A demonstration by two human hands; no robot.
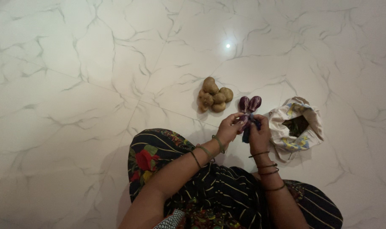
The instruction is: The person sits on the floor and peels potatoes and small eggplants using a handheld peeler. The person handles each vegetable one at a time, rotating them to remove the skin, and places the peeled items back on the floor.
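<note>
Eggplant (pixel 246 123), small and purple, is gripped between both hands just above the floor, in front of the person's knees. It is pinched at its left side by the fingers of the left hand (pixel 230 127), which are curled narrowly around it, while the right hand (pixel 259 135) is closed on its lower, darker end. Two more small purple eggplants (pixel 249 103) are laid side by side on the white marble floor (pixel 74 85) just beyond the hands. A heap of potatoes (pixel 213 96) is seen near them, to the left. An open cloth bag (pixel 301 127) is lying just right of the right hand.
</note>
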